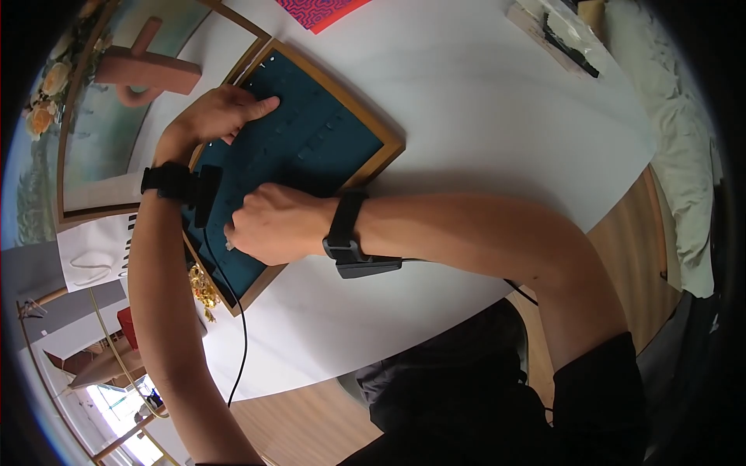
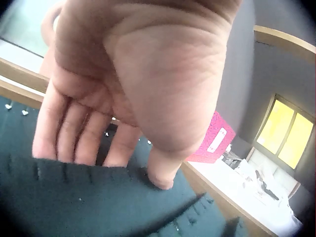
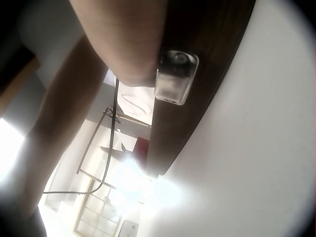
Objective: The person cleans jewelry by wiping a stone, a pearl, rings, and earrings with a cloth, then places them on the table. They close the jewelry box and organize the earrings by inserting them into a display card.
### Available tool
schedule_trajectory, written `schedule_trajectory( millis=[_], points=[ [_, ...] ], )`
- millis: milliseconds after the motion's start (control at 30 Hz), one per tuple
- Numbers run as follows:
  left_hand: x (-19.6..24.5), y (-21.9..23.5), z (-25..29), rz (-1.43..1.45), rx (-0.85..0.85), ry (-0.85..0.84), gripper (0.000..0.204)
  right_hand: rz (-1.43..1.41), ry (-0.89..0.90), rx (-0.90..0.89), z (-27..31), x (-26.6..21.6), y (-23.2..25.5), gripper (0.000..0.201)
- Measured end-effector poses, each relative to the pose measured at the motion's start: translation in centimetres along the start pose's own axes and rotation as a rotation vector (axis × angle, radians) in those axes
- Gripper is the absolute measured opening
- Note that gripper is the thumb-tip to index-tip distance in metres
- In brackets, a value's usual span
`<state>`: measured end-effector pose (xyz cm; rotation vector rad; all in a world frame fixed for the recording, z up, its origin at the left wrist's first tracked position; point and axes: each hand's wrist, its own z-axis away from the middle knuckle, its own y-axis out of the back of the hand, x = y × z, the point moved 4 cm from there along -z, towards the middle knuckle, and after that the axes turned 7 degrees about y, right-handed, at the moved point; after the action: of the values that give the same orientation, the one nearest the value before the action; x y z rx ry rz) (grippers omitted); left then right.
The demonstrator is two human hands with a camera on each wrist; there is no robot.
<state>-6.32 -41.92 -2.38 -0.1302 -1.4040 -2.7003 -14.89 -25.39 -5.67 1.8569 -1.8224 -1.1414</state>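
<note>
A wooden-framed jewelry display case (image 1: 315, 140) lies on the white table, lined with a dark teal padded insert with slits. Small white heart-shaped pieces (image 2: 24, 112) sit near one edge of the insert. My left hand (image 1: 217, 115) reaches over the case's left side. In the left wrist view its fingers are extended down to the insert and the thumb touches the padding. My right hand (image 1: 280, 225) is low over the near part of the insert, fingers curled, pinching a small pale shiny thing (image 1: 230, 245) at the fingertips. A metal clasp (image 3: 177, 78) shows on the case's side.
A wood-framed glass lid (image 1: 101, 210) stands open at the left, with a pink block-shaped object (image 1: 148, 70) and flowers beyond it. Gold ornaments (image 1: 203, 287) lie beside the case. A pink patterned item (image 1: 318, 12) is at the far edge; a plastic-wrapped package (image 1: 559, 35) sits far right.
</note>
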Motion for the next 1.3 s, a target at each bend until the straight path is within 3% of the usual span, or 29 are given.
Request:
schedule_trajectory(
  millis=[200, 267, 400, 500, 567, 600, 667, 800, 900, 967, 1200, 1267, 1300],
  points=[
    [-0.6, 0.0, 0.5, 0.003, 0.004, -0.062, 0.059, -0.001, 0.004, -0.020, 0.0, 0.1, -0.2, 0.019],
    [-1.4, 0.2, 0.3, 0.051, -0.144, -0.177, 0.045, -0.001, 0.001, -0.025, 0.0, 0.1, -0.3, 0.019],
    [-2.8, 0.1, -0.1, 0.150, -0.016, -0.305, 0.038, -0.002, -0.002, -0.027, -0.1, 0.1, -0.3, 0.018],
    [-2.1, 0.7, 0.3, 0.070, 0.002, -0.281, 0.039, -0.008, -0.001, -0.028, 0.0, 0.1, -0.3, 0.016],
    [-2.3, 0.5, 0.0, 0.003, -0.194, -0.066, 0.044, -0.001, 0.002, -0.030, 0.0, 0.0, -0.3, 0.015],
    [-2.2, 0.3, 0.1, 0.003, -0.194, -0.067, 0.044, 0.006, 0.003, -0.031, 0.0, 0.0, -0.2, 0.015],
    [-2.4, 0.1, 0.7, 0.060, -0.092, -0.031, 0.051, 0.001, 0.000, -0.043, 0.0, 0.0, 0.0, 0.015],
    [-2.7, -0.2, 0.9, 0.122, -0.079, -0.109, 0.063, 0.010, -0.004, -0.050, -0.1, 0.0, -0.2, 0.016],
    [-2.4, -0.4, 0.7, -0.020, -0.099, 0.003, 0.070, -0.001, 0.003, -0.014, 0.0, 0.1, -0.2, 0.018],
    [-2.6, -0.4, 1.2, 0.142, 0.014, 0.084, 0.072, -0.003, 0.003, -0.021, 0.0, 0.1, -0.3, 0.019],
    [-4.9, -0.9, 1.2, 0.328, 0.115, 0.054, 0.060, 0.016, -0.009, -0.073, -0.1, 0.0, -0.2, 0.018],
    [-5.3, -0.9, 0.9, 0.391, 0.073, -0.024, 0.041, 0.025, -0.004, -0.078, -0.1, 0.0, -0.1, 0.017],
    [-5.5, -1.1, 0.9, 0.392, 0.073, -0.023, 0.041, 0.035, -0.001, -0.083, -0.1, 0.0, -0.1, 0.015]
  ],
)
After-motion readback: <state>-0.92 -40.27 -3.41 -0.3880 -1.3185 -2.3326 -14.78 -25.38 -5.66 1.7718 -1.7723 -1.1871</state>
